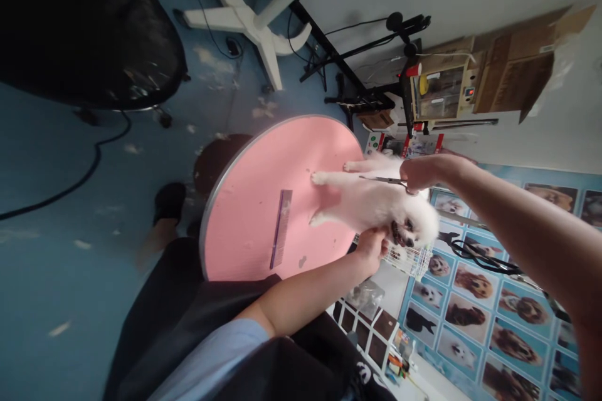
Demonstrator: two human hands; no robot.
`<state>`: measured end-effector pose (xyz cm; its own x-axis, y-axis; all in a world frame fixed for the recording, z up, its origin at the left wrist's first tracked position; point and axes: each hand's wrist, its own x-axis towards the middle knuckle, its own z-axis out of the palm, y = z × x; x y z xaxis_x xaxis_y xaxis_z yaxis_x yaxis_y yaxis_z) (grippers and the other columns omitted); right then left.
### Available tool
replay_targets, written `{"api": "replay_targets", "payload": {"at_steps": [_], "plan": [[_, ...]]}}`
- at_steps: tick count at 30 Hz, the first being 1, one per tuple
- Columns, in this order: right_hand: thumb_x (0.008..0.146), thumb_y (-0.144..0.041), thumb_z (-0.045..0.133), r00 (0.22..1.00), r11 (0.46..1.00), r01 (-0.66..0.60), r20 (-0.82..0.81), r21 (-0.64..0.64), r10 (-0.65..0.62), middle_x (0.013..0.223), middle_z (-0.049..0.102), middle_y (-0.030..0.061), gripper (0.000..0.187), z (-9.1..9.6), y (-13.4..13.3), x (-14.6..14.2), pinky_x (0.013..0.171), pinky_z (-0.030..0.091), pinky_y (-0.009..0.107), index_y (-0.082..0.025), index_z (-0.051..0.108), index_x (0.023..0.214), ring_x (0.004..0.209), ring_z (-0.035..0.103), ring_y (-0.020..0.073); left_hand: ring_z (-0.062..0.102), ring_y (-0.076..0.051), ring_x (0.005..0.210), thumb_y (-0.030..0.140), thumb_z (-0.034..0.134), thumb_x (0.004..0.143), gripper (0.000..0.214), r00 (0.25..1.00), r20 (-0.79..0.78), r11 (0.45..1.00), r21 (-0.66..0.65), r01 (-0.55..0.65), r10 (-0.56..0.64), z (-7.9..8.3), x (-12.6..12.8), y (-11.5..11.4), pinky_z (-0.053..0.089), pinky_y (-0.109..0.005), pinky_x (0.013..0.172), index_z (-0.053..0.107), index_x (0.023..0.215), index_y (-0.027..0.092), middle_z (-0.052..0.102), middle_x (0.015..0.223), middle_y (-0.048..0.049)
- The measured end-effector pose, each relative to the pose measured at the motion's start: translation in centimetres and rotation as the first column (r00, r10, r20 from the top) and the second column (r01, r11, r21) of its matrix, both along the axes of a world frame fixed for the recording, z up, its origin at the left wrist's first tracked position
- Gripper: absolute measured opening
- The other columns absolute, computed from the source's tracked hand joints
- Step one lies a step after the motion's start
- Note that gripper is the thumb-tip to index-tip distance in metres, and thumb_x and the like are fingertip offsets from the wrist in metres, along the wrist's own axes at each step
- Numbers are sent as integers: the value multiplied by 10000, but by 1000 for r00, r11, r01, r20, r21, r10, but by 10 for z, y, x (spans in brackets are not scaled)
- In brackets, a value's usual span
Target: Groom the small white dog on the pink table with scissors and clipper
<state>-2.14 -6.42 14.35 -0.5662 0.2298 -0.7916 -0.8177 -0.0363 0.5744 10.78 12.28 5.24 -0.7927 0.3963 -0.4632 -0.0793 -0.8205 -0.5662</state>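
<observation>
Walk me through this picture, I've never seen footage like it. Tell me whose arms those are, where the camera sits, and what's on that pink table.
There is no machine here. Both bare arms belong to the person wearing the camera on their head, so you look along them. The view is tipped sideways: floor at the left, wall at the right. The left hand grips a small white dog under its muzzle. The right hand holds scissors, blades over the dog's fur. The dog's paws rest on the round pink table, where a purple comb lies apart from the dog.
</observation>
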Motion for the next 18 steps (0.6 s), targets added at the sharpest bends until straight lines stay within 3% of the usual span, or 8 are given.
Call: {"api": "replay_targets", "payload": {"at_steps": [7, 13, 18], "plan": [[638, -220, 686, 1000, 996, -6, -7, 93, 7, 754, 678, 92, 195, -13, -2, 3, 627, 406, 296, -105, 702, 795, 747, 617, 226, 347, -27, 460, 101, 724, 659, 244, 1000, -14, 1000, 15, -20, 21, -1, 1, 1, 226, -168, 456, 486, 675, 155, 421, 546, 61], [664, -272, 680, 997, 996, 79, -20, 50, -78, 732, 649, 92, 208, -25, 5, -14, 592, 388, 293, -90, 667, 763, 660, 575, 194, 355, -34, 469, 89, 732, 645, 289, 1000, -1, 1000, 9, 3, -3, -1, 2, 6, 226, -177, 456, 452, 629, 160, 417, 526, 54], [667, -277, 646, 979, 977, 202, -39, 63, -199, 640, 587, 40, 159, -35, 10, -37, 561, 370, 288, -120, 628, 683, 570, 499, 149, 339, -40, 476, 92, 736, 611, 298, 999, -30, 1000, -13, 12, -12, -2, 4, 10, 207, -197, 461, 447, 600, 160, 408, 518, 52]]}}
